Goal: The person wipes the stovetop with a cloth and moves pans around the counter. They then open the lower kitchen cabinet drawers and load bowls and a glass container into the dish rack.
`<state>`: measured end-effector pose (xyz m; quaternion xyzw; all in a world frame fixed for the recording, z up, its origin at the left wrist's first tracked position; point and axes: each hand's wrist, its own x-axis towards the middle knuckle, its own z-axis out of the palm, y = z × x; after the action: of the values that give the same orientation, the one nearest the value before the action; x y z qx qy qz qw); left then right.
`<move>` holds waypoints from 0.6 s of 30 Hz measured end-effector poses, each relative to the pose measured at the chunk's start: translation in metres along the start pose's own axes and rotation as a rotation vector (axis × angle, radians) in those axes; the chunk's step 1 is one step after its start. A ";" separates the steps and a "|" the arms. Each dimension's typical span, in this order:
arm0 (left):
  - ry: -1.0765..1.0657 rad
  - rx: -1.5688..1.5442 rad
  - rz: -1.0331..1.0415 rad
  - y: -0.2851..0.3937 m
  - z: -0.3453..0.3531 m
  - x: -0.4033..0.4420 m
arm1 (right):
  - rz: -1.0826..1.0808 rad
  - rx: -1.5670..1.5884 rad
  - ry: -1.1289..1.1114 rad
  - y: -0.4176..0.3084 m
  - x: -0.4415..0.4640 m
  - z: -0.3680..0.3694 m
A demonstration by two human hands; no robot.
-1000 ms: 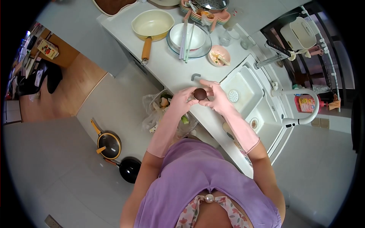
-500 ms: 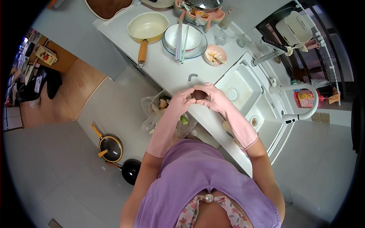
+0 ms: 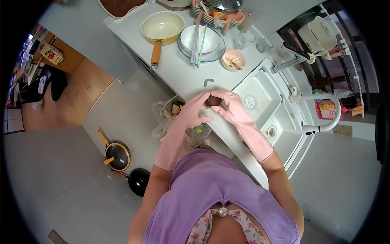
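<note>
Both my hands wear long pink rubber gloves and meet over the counter's front edge. Between them is a small round dark brown object (image 3: pixel 214 101), with a lighter patch on its left side; its kind is unclear. My right hand (image 3: pixel 230 106) grips it from the right, fingers and thumb curled round its edge. The fingers of my left hand (image 3: pixel 194 110) are bent against its left side, while the left thumb stands apart below. The fingers hide part of the object. Just below my left hand, a bag (image 3: pixel 199 136) shows green scraps.
The white double sink (image 3: pixel 280 94) and its curved faucet (image 3: pixel 337 106) lie to the right. On the counter are a cream pan (image 3: pixel 162 26), a white bowl (image 3: pixel 206 37) with chopsticks, a pink bowl (image 3: pixel 240 55) with scraps and glasses (image 3: pixel 243 39). Two pans stand by the left wall.
My left thumb has moved away from the brown object and stretched out. The object has turned slightly, showing a lighter side. The whole view has shifted a little.
</note>
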<state>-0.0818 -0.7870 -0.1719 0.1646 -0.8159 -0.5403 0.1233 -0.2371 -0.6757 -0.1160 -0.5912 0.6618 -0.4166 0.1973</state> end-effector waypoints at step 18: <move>0.042 -0.083 -0.133 0.000 0.027 0.000 | 0.483 -0.577 -0.658 -0.023 0.044 0.002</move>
<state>-0.0920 -0.7644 -0.1818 0.2247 -0.7772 -0.5772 0.1109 -0.2311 -0.7172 -0.0885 -0.5516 0.7707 0.0497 0.3150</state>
